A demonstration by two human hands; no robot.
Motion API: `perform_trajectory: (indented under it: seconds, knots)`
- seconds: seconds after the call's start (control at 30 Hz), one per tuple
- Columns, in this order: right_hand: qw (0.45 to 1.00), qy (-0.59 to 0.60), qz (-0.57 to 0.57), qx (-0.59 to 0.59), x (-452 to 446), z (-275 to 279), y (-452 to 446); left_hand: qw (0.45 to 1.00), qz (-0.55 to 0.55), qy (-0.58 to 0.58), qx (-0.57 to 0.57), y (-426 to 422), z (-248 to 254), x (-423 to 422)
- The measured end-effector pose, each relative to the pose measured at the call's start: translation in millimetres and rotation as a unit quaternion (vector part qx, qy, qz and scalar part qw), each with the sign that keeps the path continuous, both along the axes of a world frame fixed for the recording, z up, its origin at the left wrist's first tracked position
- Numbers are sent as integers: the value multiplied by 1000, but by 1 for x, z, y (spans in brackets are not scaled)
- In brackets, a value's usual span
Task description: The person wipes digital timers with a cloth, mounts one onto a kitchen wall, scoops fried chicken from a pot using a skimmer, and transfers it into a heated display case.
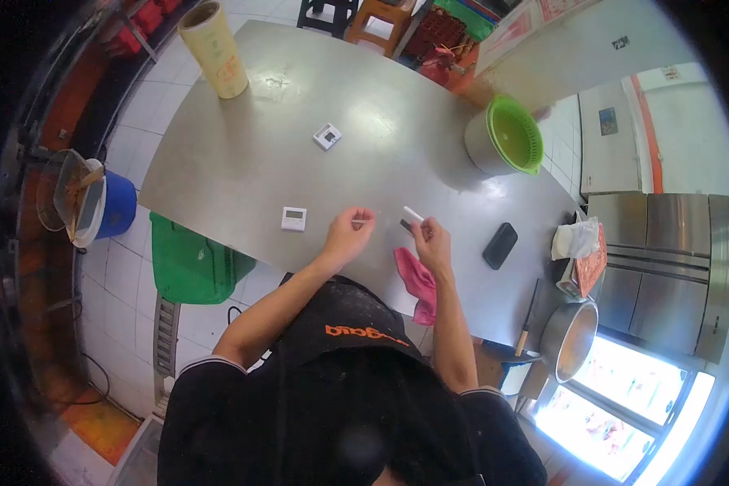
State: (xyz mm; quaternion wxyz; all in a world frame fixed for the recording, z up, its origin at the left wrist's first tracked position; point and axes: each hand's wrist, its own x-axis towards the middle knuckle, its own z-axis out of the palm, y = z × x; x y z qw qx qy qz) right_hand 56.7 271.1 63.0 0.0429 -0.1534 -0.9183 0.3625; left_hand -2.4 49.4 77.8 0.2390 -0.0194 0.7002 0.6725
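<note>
My left hand (pixel 351 235) is closed in a pinch above the steel table near its front edge. A thin pale sliver shows at its fingertips, too small to name. To the right, my right hand (pixel 432 245) grips a slim white stick-like piece (pixel 413 214), with a small dark flat piece (pixel 406 225) beside it at the fingers. The two hands are apart. Under my right wrist, a pink cloth (pixel 415 283) hangs over the table edge. Left of my left hand sits a white digital timer (pixel 294 219). A smaller white device (pixel 327 136) lies farther back.
On the steel table (pixel 364 174) stand a plastic-wrap roll (pixel 219 61) and a pot (pixel 479 139) with a green basket (pixel 528 146). A black phone-like object (pixel 500 245), a knife (pixel 529 317) and a metal pot (pixel 571 348) are at right. A blue bucket (pixel 120 206) is at left.
</note>
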Motion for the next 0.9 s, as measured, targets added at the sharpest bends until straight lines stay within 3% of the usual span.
perform_trajectory:
  seconds: [0.07,0.1,0.17,0.27,0.4,0.47,0.57,0.67,0.9]
  knots:
    - [992,16,-123,26,-4,22,0,999,-8,-15,-42,5,8,-4]
    - [992,16,-123,28,-8,24,3,999,-8,-15,-40,8,6,-7]
    - [983,113,90,118,-7,28,13,998,-22,9,-55,16,-6,-4]
    - [993,10,97,73,-16,56,25,998,-46,28,-40,32,-26,-6]
    - [990,-4,109,94,-26,99,17,996,-61,60,33,53,-28,-9]
    - [987,-16,128,100,-29,118,11,976,-83,34,198,67,-28,-9]
    - [981,2,145,128,-33,139,8,959,-44,60,273,80,-14,-11]
    - [978,25,158,136,-38,153,2,947,-10,66,315,76,18,-13]
    - [973,28,176,147,-42,173,-9,953,25,70,293,61,50,-20]
